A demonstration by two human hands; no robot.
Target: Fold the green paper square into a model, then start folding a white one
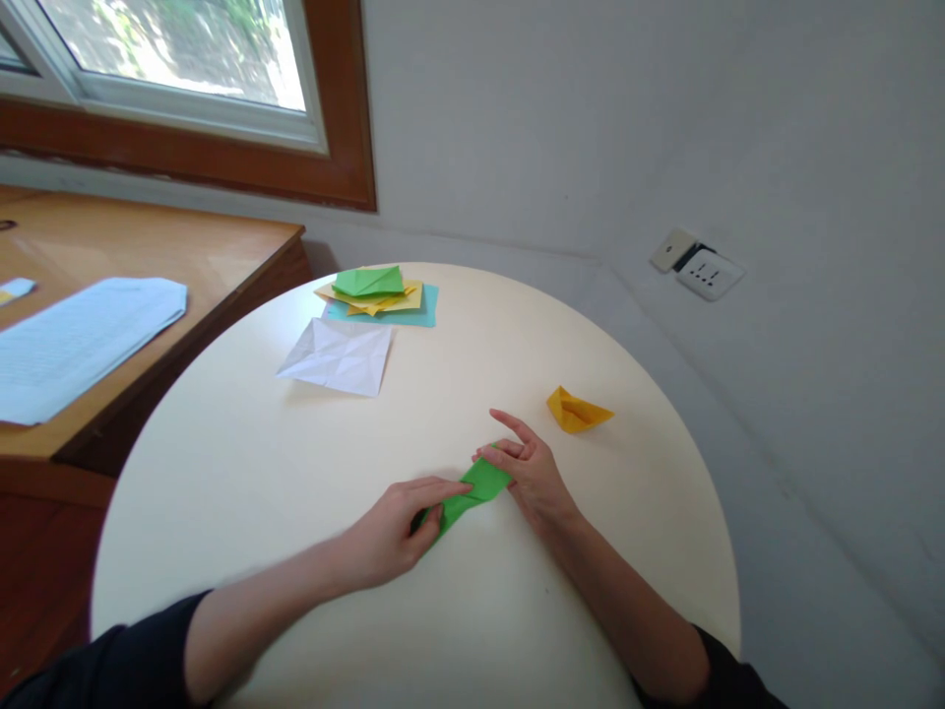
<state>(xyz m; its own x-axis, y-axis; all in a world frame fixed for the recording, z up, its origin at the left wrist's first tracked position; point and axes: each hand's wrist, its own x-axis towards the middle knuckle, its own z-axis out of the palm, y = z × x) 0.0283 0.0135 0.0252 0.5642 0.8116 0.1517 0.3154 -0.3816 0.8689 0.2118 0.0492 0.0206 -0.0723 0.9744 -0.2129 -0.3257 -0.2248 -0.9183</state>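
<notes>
Green folded strip point(472, 492) flat on round worktop point(243, 473), near centre. Left hand point(395, 527) fingers pinch near-left end; right hand point(532, 473) fingers spread, pressing far-right end. Judgement: keep edges aligned, run crease firmly along length. Yellow paper boat point(576, 410) lies right, apart.

Home room: round table point(295, 473) (window point(184, 59), wooden desk point(148, 246)).
</notes>
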